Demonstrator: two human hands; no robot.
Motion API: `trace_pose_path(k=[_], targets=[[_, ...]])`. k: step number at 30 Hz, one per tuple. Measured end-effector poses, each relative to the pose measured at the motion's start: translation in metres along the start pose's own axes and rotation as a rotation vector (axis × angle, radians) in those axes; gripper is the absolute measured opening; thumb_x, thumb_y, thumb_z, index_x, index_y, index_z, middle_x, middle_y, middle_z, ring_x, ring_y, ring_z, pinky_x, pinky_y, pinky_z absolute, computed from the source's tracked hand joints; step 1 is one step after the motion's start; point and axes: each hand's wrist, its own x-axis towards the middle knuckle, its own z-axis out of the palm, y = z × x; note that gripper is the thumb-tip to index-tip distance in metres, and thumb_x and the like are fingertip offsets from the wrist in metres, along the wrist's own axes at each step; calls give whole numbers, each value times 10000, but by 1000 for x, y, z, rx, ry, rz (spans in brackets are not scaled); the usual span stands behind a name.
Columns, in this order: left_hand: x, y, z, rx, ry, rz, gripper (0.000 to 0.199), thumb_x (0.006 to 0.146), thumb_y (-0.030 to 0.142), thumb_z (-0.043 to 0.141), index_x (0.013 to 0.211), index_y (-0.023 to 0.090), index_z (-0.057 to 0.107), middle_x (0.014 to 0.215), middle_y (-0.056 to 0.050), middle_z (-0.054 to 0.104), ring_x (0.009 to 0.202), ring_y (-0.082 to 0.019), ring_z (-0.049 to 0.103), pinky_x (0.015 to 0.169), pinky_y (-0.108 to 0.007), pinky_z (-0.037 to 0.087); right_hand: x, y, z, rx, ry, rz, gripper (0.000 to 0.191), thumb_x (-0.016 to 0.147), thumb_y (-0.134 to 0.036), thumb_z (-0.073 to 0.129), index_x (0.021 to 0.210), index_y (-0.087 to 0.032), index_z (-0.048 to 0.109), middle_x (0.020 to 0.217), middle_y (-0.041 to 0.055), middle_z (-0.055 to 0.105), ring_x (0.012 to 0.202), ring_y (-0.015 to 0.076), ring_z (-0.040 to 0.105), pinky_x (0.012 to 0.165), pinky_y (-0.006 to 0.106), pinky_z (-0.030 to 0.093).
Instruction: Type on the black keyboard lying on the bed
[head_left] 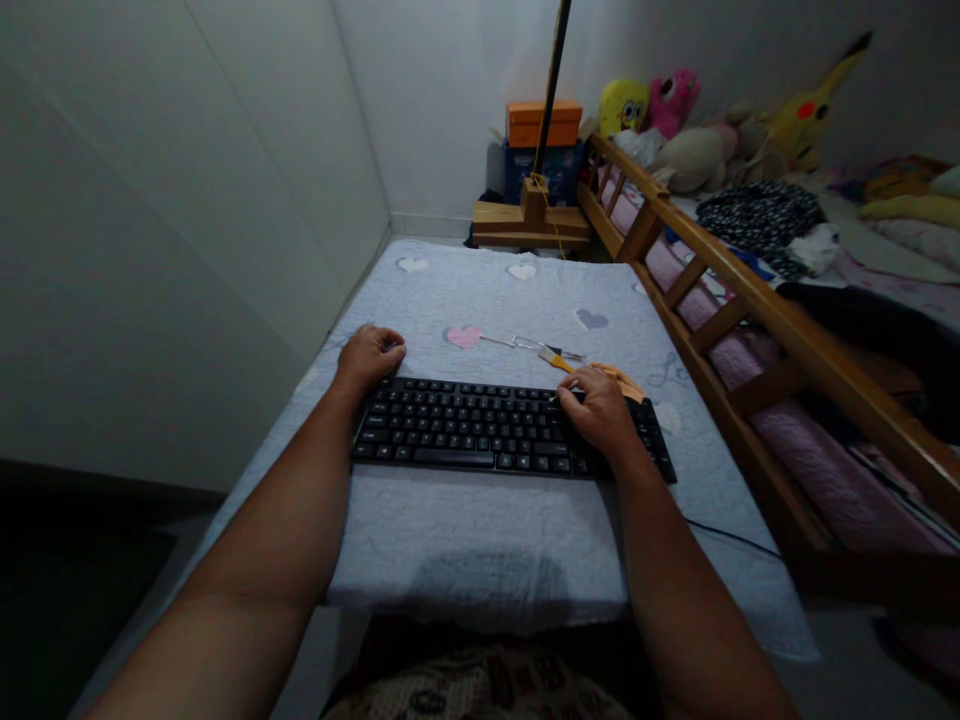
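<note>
A black keyboard (pixel 457 425) lies flat on the cloth-covered table in front of me. Beyond its upper left corner is my left hand (pixel 369 357), fingers curled toward the thumb; whatever they may hold is hidden. My right hand (pixel 598 408) is over the right part of the keys, thumb and fingers pinching a thin white stick, which looks like a cotton swab (pixel 555 396). Behind that hand lie a small brush (pixel 556 360) with a yellow handle, a thin wire-like metal tool (pixel 525 343) and a folded orange cloth-like item (pixel 621 380).
A pale blue cloth (pixel 480 530) with heart patterns covers the table. Along the right runs a wooden bed rail (pixel 720 280), with plush toys behind it. A wooden stand (pixel 532 220) and an orange box (pixel 544 124) are at the back. The keyboard's cable (pixel 731 535) trails right.
</note>
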Motion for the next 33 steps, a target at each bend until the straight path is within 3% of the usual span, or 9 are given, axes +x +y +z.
trace_pose_path(k=[33], targets=[[-1,1,0,-1,5,-12,347,790,381,615,1045,198,764,1055,-80,656,900,-213,624,868,-335,515,0,-1,4,9,-2,11,165,860,-229,542,716,-214,621,810,77,687,833,245,632,825,390,459]])
